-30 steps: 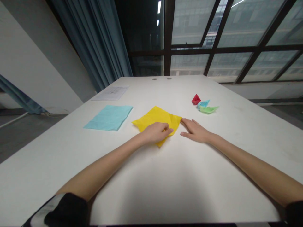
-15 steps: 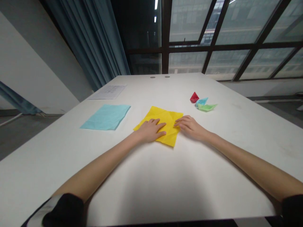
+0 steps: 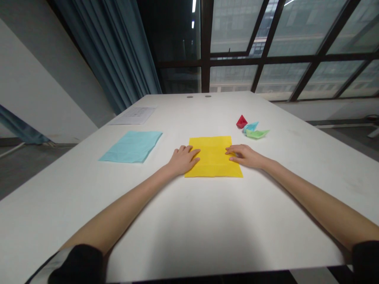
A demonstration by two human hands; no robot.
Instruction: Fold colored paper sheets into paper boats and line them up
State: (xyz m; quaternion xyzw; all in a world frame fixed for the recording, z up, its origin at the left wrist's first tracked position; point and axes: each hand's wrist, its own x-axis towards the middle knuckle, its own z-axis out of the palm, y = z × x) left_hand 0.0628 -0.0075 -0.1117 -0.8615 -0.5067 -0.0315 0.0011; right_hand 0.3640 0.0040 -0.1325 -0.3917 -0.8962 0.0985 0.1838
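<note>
A square sheet of yellow paper [image 3: 213, 157] with faint creases lies flat on the table, its near edge facing me. My left hand [image 3: 183, 159] rests on its left edge, fingers spread and fingertips on the paper. Over the right edge lies my right hand [image 3: 244, 155], fingers stretched out and slightly apart, tips touching the sheet. Neither hand grips anything.
Light blue sheets [image 3: 132, 146] lie to the left, with a printed page [image 3: 133, 115] behind them. Folded paper pieces in red [image 3: 242, 122], blue [image 3: 250, 126] and green [image 3: 257, 134] sit at the right. All are on the white table [image 3: 189, 225].
The yellow paper has turned from a slanted position to lie square to me, and looks flatter. My left hand has shifted from its middle to the left edge; my right hand moved slightly right.
</note>
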